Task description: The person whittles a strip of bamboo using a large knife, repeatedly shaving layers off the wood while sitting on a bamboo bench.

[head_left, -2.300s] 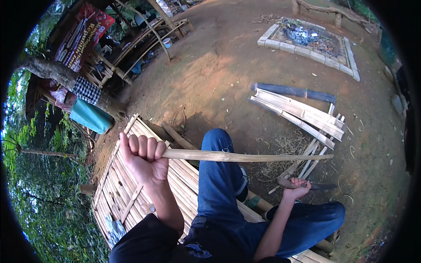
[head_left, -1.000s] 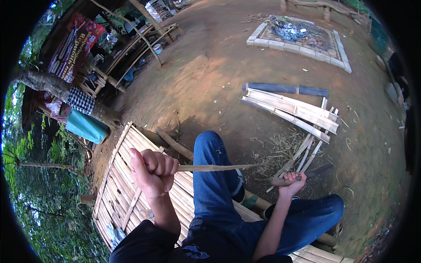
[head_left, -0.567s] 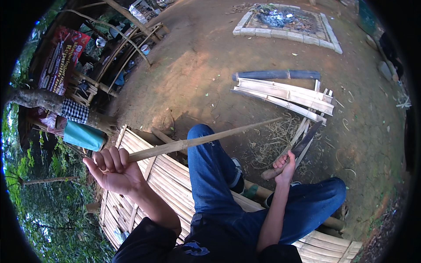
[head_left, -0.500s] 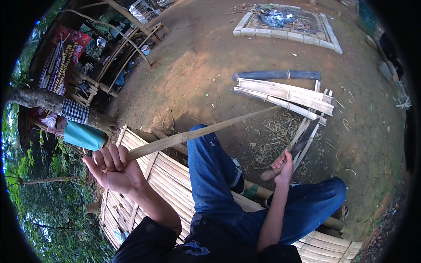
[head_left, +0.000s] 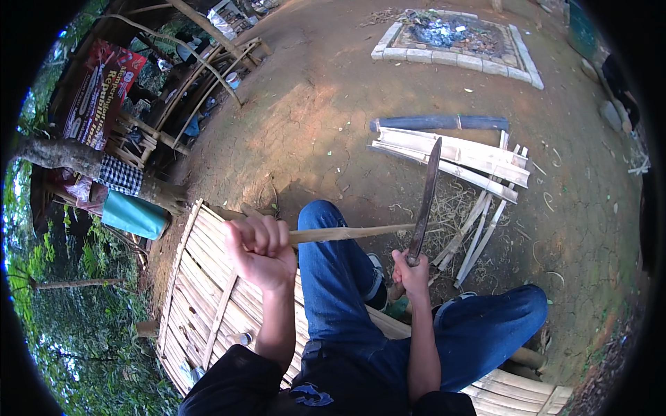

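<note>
My left hand (head_left: 262, 251) is closed in a fist around one end of a long, thin bamboo strip (head_left: 340, 234). The strip runs to the right across my knee, its far end by the blade. In my right hand (head_left: 412, 272) is the handle of a machete (head_left: 429, 187), its dark blade pointing up and away from me. The blade crosses the strip near its far end; whether they touch I cannot tell. Beyond lie split bamboo halves (head_left: 451, 149) and narrow bamboo slats (head_left: 482, 232) on the ground. A heap of curled shavings (head_left: 451, 208) lies beneath the machete.
I sit on a bamboo-slat platform (head_left: 201, 277), knees bent. A dark bamboo pole (head_left: 444, 123) lies behind the split pieces. Farther off is a brick-edged fire pit (head_left: 458, 59) with ash. At the left stand a teal container (head_left: 135, 213) and a tree trunk (head_left: 66, 157).
My left hand has moved right and nearer the middle with the bamboo strip. My right hand has shifted left, and the machete has swung more upright across the strip.
</note>
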{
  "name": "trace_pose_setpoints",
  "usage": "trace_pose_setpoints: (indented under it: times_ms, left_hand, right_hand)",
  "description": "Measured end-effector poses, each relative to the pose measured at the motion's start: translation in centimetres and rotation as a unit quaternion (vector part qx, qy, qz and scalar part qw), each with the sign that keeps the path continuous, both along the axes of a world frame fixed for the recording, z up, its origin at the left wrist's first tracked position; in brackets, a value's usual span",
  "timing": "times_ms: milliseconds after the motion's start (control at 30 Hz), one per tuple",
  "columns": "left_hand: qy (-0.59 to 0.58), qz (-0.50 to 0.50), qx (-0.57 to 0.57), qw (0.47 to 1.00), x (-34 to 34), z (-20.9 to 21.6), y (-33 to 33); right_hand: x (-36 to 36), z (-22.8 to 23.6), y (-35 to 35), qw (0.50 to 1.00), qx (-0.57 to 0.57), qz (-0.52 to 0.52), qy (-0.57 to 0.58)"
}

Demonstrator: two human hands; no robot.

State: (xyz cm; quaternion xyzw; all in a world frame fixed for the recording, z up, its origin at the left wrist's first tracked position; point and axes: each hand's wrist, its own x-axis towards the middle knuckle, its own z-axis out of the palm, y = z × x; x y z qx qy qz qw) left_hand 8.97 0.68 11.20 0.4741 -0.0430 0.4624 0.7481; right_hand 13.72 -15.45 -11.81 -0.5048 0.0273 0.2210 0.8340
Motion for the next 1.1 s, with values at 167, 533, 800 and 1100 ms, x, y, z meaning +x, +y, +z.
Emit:
trace_pose_setpoints:
  times_ms: [167, 533, 800, 1100]
  left_hand:
    - [0.02, -0.088, 0.073, 0.993, 0.6, -3.3, -1.1]
    - [0.026, -0.093, 0.061, 0.993, 3.3, -4.9, -1.1]
    - [0.122, 0.058, 0.084, 0.987, 3.0, -5.4, 0.5]
    - [-0.015, -0.035, -0.034, 0.999, 1.6, -6.8, -0.1]
  right_hand:
    - [-0.9, 0.6, 0.2, 0.999, 0.003, 0.044, -0.001]
    - [-2.2, 2.3, 1.2, 0.956, -0.154, 0.106, -0.225]
    - [-3.8, 4.6, 1.7, 0.966, -0.079, 0.119, -0.217]
    - [-6.9, 5.4, 3.8, 0.951, -0.032, 0.157, -0.264]
